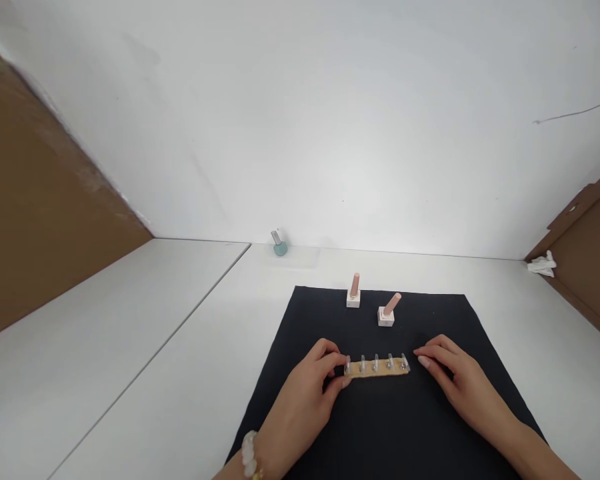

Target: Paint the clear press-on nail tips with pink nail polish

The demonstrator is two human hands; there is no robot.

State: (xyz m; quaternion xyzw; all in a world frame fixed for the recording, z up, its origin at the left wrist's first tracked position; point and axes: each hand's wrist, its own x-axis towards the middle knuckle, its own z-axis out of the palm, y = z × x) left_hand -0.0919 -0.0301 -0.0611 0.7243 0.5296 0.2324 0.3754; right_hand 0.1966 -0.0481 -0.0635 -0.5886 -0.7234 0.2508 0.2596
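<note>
A tan strip (379, 369) lies on the black mat, with several clear nail tips (376, 363) standing up from it in a row. My left hand (314, 380) pinches the strip's left end between thumb and fingers, and a bead bracelet (249, 453) circles that wrist. Just off the right end rests my right hand (453, 373), its fingers loosely bent and slightly apart with nothing in them. Behind the strip stand two nail polish bottles with white square bases and pink caps: one upright (354, 292), the other (387, 313) with its cap leaning right.
The black mat (390, 427) covers part of a white table (200, 360). Near the back wall is a teal nail polish bottle (280, 249) with a grey cap. Crumpled white tissue (543, 265) lies at the far right, and brown panels (45, 200) border both sides.
</note>
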